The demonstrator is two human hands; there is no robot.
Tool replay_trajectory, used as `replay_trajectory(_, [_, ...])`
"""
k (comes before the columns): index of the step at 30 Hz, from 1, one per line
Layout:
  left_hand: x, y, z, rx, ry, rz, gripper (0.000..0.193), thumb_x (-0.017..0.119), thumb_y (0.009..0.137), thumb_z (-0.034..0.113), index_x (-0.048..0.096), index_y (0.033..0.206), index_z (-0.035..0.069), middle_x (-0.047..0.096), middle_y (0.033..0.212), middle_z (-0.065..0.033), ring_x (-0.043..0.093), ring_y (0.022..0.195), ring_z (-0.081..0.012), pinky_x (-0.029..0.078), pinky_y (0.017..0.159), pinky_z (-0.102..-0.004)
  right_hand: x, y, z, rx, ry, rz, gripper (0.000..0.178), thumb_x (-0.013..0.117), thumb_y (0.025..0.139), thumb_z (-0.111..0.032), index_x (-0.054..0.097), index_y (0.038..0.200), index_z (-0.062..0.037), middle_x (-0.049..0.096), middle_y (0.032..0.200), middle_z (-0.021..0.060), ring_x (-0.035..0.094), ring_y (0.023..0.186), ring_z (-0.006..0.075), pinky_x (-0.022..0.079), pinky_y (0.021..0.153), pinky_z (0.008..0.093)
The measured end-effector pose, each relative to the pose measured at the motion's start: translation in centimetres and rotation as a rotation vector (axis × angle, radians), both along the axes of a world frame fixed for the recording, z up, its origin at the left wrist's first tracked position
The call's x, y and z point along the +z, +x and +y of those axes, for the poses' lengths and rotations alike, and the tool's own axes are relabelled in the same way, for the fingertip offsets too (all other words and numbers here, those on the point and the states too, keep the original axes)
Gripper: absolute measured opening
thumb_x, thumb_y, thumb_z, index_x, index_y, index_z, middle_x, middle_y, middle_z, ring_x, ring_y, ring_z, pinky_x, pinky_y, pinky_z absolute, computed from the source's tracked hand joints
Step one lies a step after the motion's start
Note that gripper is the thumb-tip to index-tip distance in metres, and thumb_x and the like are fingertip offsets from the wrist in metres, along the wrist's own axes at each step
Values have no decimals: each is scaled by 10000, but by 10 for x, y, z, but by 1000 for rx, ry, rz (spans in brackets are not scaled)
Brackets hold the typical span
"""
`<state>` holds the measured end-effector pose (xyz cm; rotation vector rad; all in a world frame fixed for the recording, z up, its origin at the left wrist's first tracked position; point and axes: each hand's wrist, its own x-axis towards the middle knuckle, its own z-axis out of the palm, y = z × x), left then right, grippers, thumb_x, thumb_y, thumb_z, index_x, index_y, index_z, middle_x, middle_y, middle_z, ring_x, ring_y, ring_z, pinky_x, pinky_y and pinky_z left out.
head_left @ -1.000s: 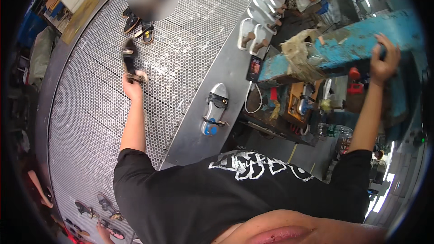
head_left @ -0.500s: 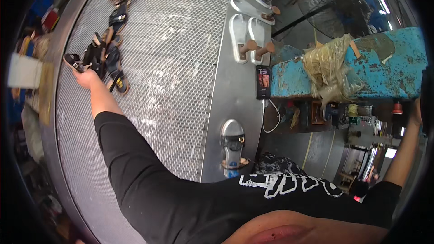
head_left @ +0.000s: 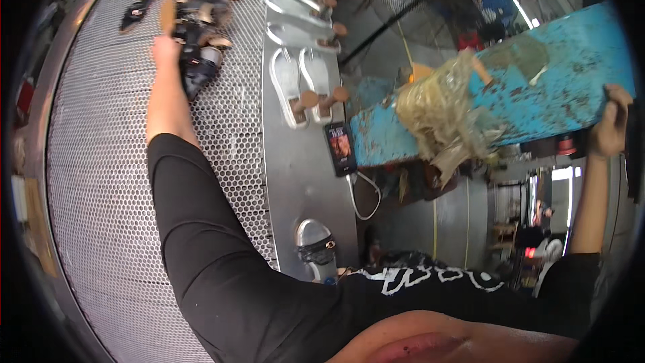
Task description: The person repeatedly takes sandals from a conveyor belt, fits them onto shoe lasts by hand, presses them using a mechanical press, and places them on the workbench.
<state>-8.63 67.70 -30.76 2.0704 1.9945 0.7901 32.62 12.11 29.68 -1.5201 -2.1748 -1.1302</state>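
Observation:
My left hand (head_left: 166, 52) reaches far out over the metal mesh surface (head_left: 101, 181), closed on a sandal (head_left: 168, 17) whose tan sole faces sideways. Against it lies a jumbled heap of black strapped sandals (head_left: 199, 67), blurred in part. One more dark sandal (head_left: 141, 7) rests apart, left of the heap. At the far right my right hand (head_left: 610, 124) is at the end of a chipped blue machine beam (head_left: 557, 60). Its fingers curl at a dark part by the picture's rim; what they grip is hidden.
Along the mesh runs a smooth metal ledge (head_left: 295, 181). It carries several pale shoe lasts (head_left: 285, 81) with brown knobs, a phone (head_left: 340, 148) on a white cable (head_left: 369, 195), and a last wearing a black strap (head_left: 316, 245). Crumpled plastic (head_left: 437, 107) wraps the blue beam.
The view has shifted. The sandals that lay in a loose curved line are now bunched together, with my left hand beside them. More of my right hand shows.

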Motion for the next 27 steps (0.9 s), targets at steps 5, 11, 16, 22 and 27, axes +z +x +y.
replay_trajectory(5, [-15, -6, -76, -146, -11, -400, 504, 487, 767, 29, 556, 1251, 149, 598, 1123, -230, 571, 1063, -380, 440, 928, -448, -17, -70, 24, -48, 208, -353, 113, 532, 807, -127, 613, 877, -93, 641, 869, 32, 597, 866, 193, 291, 1015, 379])
replay_trajectory(11, [57, -39, -239, 450, 175, -891, 395, 480, 837, -13, 505, 1231, -9, 606, 1128, -197, 596, 1006, -312, 450, 886, -377, -22, -88, 24, 43, 298, -272, 85, 542, 742, -131, 590, 812, -125, 604, 802, 8, 574, 812, 199, 315, 1002, 397])
replay_trajectory(16, [148, -66, -408, 444, 530, -1402, 390, 429, 861, -81, 422, 1246, -21, 579, 1124, -137, 581, 999, -228, 476, 899, -332, -22, -82, 17, 100, 261, -159, 78, 572, 711, -120, 574, 787, -137, 580, 772, -5, 569, 788, 173, 351, 990, 389])
replay_trajectory(22, [228, -42, -405, 158, 195, -1381, 424, 539, 877, 78, 389, 1263, -14, 591, 1106, -139, 590, 847, -240, 502, 748, -339, -14, -68, 22, 259, 302, -128, 105, 599, 708, -137, 582, 811, -132, 599, 796, 21, 574, 817, 204, 378, 960, 383])
replay_trajectory(27, [235, -18, -391, 234, -19, -1400, 736, 633, 861, 160, 194, 1443, 60, 617, 846, -113, 626, 797, -248, 501, 690, -335, -61, -92, 8, 465, -6, 260, 191, 662, 689, -138, 621, 875, -111, 654, 899, 66, 601, 883, 225, 397, 900, 374])
